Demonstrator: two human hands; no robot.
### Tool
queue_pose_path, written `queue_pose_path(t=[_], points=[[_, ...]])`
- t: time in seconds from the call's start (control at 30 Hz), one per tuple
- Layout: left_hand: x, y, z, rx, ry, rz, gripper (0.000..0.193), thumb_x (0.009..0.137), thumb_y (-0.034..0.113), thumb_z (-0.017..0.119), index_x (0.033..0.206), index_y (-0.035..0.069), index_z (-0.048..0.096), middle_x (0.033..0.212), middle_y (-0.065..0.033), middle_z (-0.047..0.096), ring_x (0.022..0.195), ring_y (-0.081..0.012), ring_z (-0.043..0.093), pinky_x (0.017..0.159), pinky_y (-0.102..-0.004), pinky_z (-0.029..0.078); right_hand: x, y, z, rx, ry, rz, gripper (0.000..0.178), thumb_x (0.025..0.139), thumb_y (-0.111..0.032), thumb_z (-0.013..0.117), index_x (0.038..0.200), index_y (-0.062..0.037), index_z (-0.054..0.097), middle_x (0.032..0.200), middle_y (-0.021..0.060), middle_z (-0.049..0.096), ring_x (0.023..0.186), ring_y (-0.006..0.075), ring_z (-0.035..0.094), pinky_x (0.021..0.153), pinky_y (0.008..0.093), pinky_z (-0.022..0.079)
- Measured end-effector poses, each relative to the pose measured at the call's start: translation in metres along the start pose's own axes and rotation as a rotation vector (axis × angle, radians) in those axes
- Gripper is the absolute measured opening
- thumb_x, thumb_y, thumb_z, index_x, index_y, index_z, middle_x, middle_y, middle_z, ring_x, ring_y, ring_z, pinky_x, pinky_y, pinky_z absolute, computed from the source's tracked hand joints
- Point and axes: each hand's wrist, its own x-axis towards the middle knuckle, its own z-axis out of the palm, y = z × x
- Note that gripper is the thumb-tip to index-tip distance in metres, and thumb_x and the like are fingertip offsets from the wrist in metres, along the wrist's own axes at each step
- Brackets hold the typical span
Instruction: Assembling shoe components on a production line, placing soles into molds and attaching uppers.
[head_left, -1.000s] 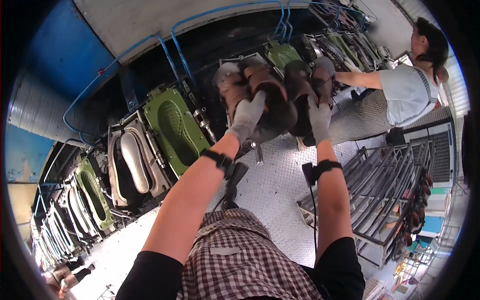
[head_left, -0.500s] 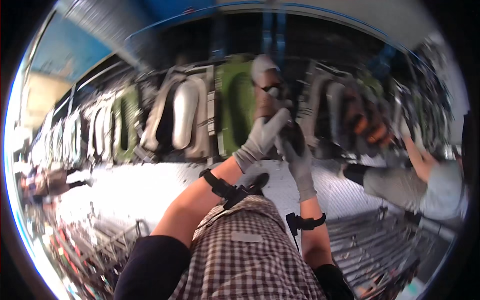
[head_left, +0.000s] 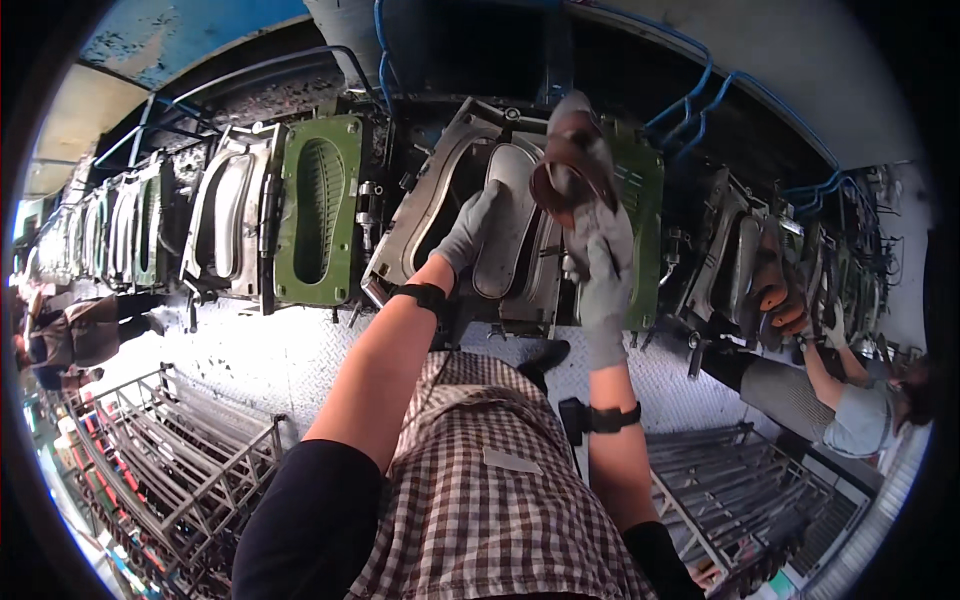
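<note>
My left hand (head_left: pixel 472 232), in a grey glove, reaches into an open metal mould (head_left: pixel 432 190). Its fingers are stretched out against the left edge of a foot-shaped metal plate (head_left: pixel 512 215). To the right, my gloved right hand (head_left: pixel 604 285) is closed on a brown sandal (head_left: pixel 572 170) with a pale grey toe end, held up in front of a green mould half (head_left: pixel 642 200). The sandal is slightly blurred, and the fingers partly hide its lower part.
More moulds, including a green one with a ribbed sole cavity (head_left: pixel 318 205), line up on both sides. A co-worker (head_left: pixel 850 400) works at the right, near brown sandals (head_left: pixel 775 290). Metal racks (head_left: pixel 200 470) stand behind on the patterned floor. Blue bent pipes (head_left: pixel 690 100) run above.
My hands were close together at the shoe; the left has moved away to the foot-shaped plate. The right keeps the sandal. The view has shifted along the row of moulds.
</note>
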Motion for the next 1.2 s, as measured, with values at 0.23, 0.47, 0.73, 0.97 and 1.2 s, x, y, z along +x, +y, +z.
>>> queue_pose_path(t=[0.23,0.47,0.73,0.97,1.2], points=[[-0.059,0.008,0.001,-0.087,-0.069,-0.071,0.057,0.103,0.053,0.053,0.132,0.004,0.056,0.117,-0.0049,0.062,0.102,-0.0137,0.06,0.095,-0.0292,0.049,0.041,0.025,0.039,-1.073,0.012,-0.676,0.04,0.09,-0.014,0.067,0.13,-0.0157,0.064,0.11,0.018,0.066,0.097,0.0401,0.065,0.085,0.0466,0.053],[-0.129,0.013,-0.011,-0.553,-0.108,-0.284,0.076,0.104,0.063,0.036,0.147,0.001,0.044,0.143,-0.0146,0.054,0.129,-0.0258,0.055,0.111,-0.0402,0.044,-0.053,0.04,0.036,-1.371,-0.664,-0.463,0.047,0.081,-0.013,0.073,0.127,-0.0125,0.065,0.097,0.0137,0.062,0.091,0.034,0.066,0.078,0.0447,0.055],[-0.077,0.058,-0.017,-0.142,0.089,-0.162,0.108,0.082,0.056,0.077,0.159,0.002,0.023,0.148,-0.0222,0.046,0.136,-0.029,0.046,0.112,-0.0397,0.04,-0.032,0.035,0.035,-1.099,-0.412,-0.508,0.049,0.095,-0.023,0.069,0.134,0.0013,0.054,0.118,0.0248,0.065,0.105,0.0413,0.065,0.091,0.044,0.053],[-0.045,0.041,-0.012,-0.177,-0.092,0.03,0.097,0.083,0.028,0.083,0.158,0.004,0.027,0.135,-0.0154,0.058,0.121,-0.0229,0.057,0.102,-0.0353,0.049,-0.015,0.067,0.048,-1.399,-0.219,-0.084,0.056,0.093,-0.027,0.065,0.138,0.0033,0.05,0.113,0.029,0.067,0.101,0.0417,0.067,0.091,0.0465,0.053],[-0.015,0.051,0.011,-0.139,-0.156,0.107,0.09,0.084,0.011,0.081,0.158,0.005,0.031,0.139,-0.0119,0.058,0.117,-0.0195,0.06,0.097,-0.0319,0.052,-0.005,0.085,0.045,-0.901,0.024,-0.058,0.062,0.086,-0.019,0.071,0.142,-0.0034,0.049,0.124,0.0238,0.066,0.11,0.0368,0.067,0.094,0.0426,0.052]])
